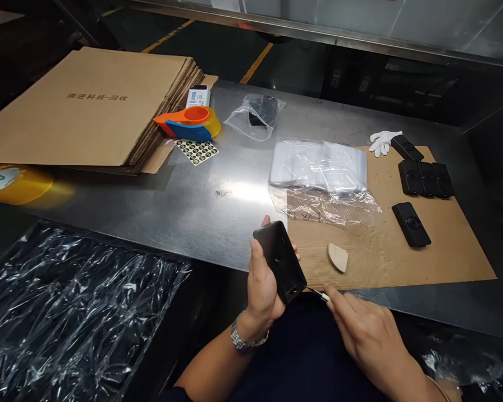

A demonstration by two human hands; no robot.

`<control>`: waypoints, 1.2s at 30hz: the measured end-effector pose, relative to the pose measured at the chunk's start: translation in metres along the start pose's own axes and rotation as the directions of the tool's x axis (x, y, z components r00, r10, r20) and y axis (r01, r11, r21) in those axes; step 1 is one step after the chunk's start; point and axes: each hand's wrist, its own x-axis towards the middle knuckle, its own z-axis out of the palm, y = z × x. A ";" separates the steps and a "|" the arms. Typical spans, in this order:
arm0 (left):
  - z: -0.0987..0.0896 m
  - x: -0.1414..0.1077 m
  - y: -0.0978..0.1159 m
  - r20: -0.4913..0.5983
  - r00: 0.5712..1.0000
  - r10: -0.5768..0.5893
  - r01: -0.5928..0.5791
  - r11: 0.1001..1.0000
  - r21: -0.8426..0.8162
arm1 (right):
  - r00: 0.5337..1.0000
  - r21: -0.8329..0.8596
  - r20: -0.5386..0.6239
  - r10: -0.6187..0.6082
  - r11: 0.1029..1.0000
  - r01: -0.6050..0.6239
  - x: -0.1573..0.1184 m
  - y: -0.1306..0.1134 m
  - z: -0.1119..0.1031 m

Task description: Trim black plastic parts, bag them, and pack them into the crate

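My left hand (262, 287) is closed around a black plastic housing (279, 259), its hollow inner side facing up and tilted. In my right hand (366, 329) is a thin knife (321, 295) with a pale handle, pinched between the fingers. The knife's tip meets the lower right corner of the housing, near a small opening. Just beyond my hands a pale wedge-shaped piece (337, 258) lies on a cardboard sheet (369, 268). Farther right on that sheet rests a single black housing (411, 224) with a round recess.
Several similar housings (425, 178) sit at the right beside a white glove (383, 143). Clear plastic bags (318, 164) lie on the cardboard's far left. Stacked flat cartons (88, 106), an orange tape dispenser (188, 121), a sticker sheet (198, 152) and a tape roll (17, 184) occupy the left.
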 end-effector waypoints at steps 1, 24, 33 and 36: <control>0.000 0.000 0.000 0.003 1.000 -0.001 0.001 1.000 0.004 | 1.000 -0.006 0.006 0.004 1.000 -0.004 0.000 0.000 0.001; -0.006 0.014 -0.005 0.085 0.871 -0.483 0.487 0.873 -0.028 | 0.941 0.737 0.294 0.169 0.587 -0.335 0.014 0.006 0.001; 0.000 0.008 -0.021 -0.006 0.713 -0.701 0.700 0.712 0.059 | 0.984 0.357 0.178 -0.014 0.933 -0.051 0.031 -0.002 0.003; 0.000 0.005 -0.023 0.021 0.710 -0.704 0.701 0.709 0.078 | 0.986 0.298 0.164 -0.009 0.954 -0.041 0.031 -0.003 0.005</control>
